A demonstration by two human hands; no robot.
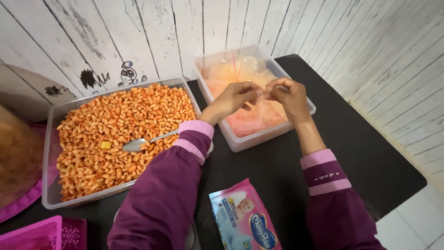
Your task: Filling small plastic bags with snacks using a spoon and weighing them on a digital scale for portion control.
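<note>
Bag: I pinch a small clear plastic bag [262, 94] between both hands, over the clear tub of filled bags at about 1 o'clock on the desk.
Left hand: my left hand [233, 98] has its fingers [252, 88] clenched on the bag's edge.
Right hand: my right hand [287, 96] meets it, fingers [275, 83] curled and gripping the same bag.
Tub below: the clear tub [273, 134] holds pale orange and pink bagged snacks.
Snack tub: at 10 o'clock a larger clear tub [48, 153] is full of orange macaroni snacks [106, 125], a metal spoon [138, 144] lying in them.
Packet: a pink and blue wipes packet [243, 217] lies at 6 o'clock.
Basket: a pink basket [41, 234] sits at 8 o'clock.
Desk: the desk [360, 148] is black.
</note>
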